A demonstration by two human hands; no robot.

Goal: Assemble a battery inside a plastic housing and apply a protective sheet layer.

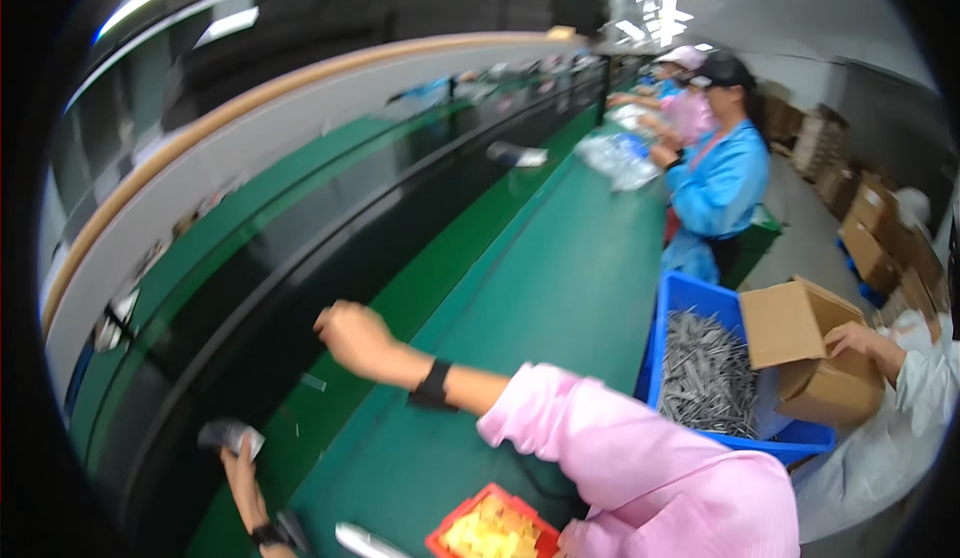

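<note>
At the lower left, my left hand (243, 468) grips a small dark packet with a silvery end (232, 436), over the green belt. My right arm, in a rolled pink sleeve (610, 428), reaches across from the lower right. Beyond its black wristband (433, 384), my right hand (362, 340) hangs above the belt with its fingers curled in. Its fingertips are blurred, and whatever they hold, if anything, is hidden. Below that arm, a red tray (436, 546) of small yellow pieces (492, 530) stands on the green worktop beside a white, elongated object (368, 541).
At right, a blue bin (800, 448) contains many grey slender pieces (700, 368). Another person's hand (862, 346) holds an open cardboard box (800, 333) over it. Farther along, co-workers (720, 173) handle clear plastic bags (620, 163). A dark packet (518, 154) lies on the belt.
</note>
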